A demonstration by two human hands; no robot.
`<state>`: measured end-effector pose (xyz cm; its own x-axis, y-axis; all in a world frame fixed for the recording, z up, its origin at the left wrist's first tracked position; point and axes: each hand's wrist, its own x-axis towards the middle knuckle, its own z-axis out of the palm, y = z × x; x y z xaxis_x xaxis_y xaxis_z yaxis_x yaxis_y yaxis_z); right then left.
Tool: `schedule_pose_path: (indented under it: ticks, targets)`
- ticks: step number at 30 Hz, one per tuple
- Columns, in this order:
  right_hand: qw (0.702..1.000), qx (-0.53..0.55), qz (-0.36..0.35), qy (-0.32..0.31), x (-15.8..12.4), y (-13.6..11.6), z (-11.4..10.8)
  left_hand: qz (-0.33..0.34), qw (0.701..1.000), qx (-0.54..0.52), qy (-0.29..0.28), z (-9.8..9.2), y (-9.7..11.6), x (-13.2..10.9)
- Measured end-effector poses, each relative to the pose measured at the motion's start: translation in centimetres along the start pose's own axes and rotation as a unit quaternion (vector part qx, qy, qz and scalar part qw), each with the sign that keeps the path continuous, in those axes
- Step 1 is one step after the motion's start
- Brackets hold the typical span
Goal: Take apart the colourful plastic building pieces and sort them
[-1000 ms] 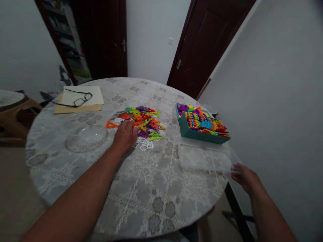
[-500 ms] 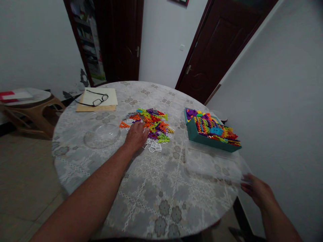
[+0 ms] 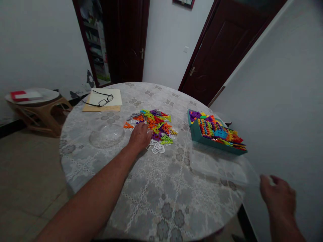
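Observation:
My left hand (image 3: 139,137) rests at the near left edge of a pile of small colourful plastic pieces (image 3: 158,126). Its fingers curl down into the pile; whatever lies under the fingertips is hidden. White printed tags (image 3: 158,148) are scattered along the pile's near side. At the far right, my right hand (image 3: 279,195) hovers beyond the table's edge with curled fingers, blurred. It is beside the right end of a clear plastic box or lid (image 3: 217,164), and I cannot make out what is in it. A teal box (image 3: 218,146) full of colourful pieces stands behind the clear plastic.
A round clear plastic dish (image 3: 107,136) sits left of the pile on the patterned tablecloth (image 3: 141,205). Glasses (image 3: 103,102) lie on papers (image 3: 116,97) at the far left. A wooden stool (image 3: 42,111) stands left of the table, a wall along the right.
My right hand has moved right and turned, away from where it was at the clear plastic's corner. My left hand stays at the pile. The whole view has shifted slightly.

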<state>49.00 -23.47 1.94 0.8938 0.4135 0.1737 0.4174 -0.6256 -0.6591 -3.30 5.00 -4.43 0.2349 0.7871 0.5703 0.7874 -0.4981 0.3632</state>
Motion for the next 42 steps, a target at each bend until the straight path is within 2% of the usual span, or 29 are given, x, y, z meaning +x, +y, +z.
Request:
schedule_pose_path:
  ticks: [1,2,3,4,5,7,8,9,10,12,14,16,18,23,27,36,39,42]
  targets:
    - [0.995,-0.058,-0.062,0.053,-1.5,-1.9,-0.2,0.002,1.0,0.002,0.0,-0.1,0.1,0.0]
    - [0.99,-0.066,-0.107,0.059,-3.4,-3.9,-0.1,0.004,1.0,0.003,-0.002,-0.2,0.2,0.0]
    - [0.988,-0.043,-0.147,0.029,-5.7,-6.0,0.3,0.007,1.0,0.003,-0.008,-0.4,0.3,0.0]
    - [0.98,-0.01,-0.194,-0.042,-8.2,-8.0,0.9,0.012,1.0,0.005,-0.018,-0.6,0.5,0.1]
    - [0.956,0.031,-0.259,-0.136,-10.8,-10.0,1.8,0.017,0.999,0.008,-0.032,-0.7,0.7,0.2]
    - [0.866,0.094,-0.4,-0.284,-16.1,-13.8,4.4,0.023,0.998,0.021,-0.061,-1.1,1.4,0.3]
    - [0.816,0.09,-0.468,-0.328,-18.5,-15.5,6.0,0.024,0.996,0.032,-0.074,-1.3,1.7,0.3]
    - [0.779,0.074,-0.516,-0.348,-20.5,-17.1,7.8,0.022,0.995,0.043,-0.084,-1.4,2.1,0.4]
    - [0.76,0.05,-0.544,-0.351,-22.1,-18.6,9.7,0.019,0.994,0.055,-0.093,-1.5,2.4,0.4]
    - [0.775,-0.006,-0.544,-0.322,-24.2,-21.2,13.5,0.012,0.991,0.076,-0.11,-1.6,3.0,0.4]
    - [0.793,-0.037,-0.53,-0.296,-25.1,-23.0,16.9,0.007,0.988,0.093,-0.122,-1.7,3.4,0.5]
    - [0.806,-0.036,-0.522,-0.275,-25.2,-23.6,19.3,0.004,0.986,0.107,-0.131,-1.7,3.4,0.8]
    - [0.813,-0.02,-0.521,-0.26,-25.1,-23.3,20.6,0.003,0.983,0.12,-0.136,-1.7,3.1,1.4]
    - [0.811,0.009,-0.522,-0.262,-25.0,-21.8,21.3,-0.003,0.976,0.156,-0.153,-1.1,2.1,4.2]
    - [0.813,0.021,-0.513,-0.273,-25.1,-22.0,21.3,-0.015,0.971,0.169,-0.166,0.4,1.8,6.8]
    - [0.824,0.047,-0.483,-0.292,-25.0,-22.5,21.3,0.041,0.962,0.169,-0.211,4.8,3.8,10.7]
    - [0.823,0.055,-0.482,-0.295,-25.0,-22.4,21.4,0.056,0.956,0.177,-0.229,5.3,4.2,11.3]
    - [0.825,0.064,-0.477,-0.296,-25.0,-22.3,21.5,0.054,0.951,0.188,-0.238,4.7,3.7,11.4]
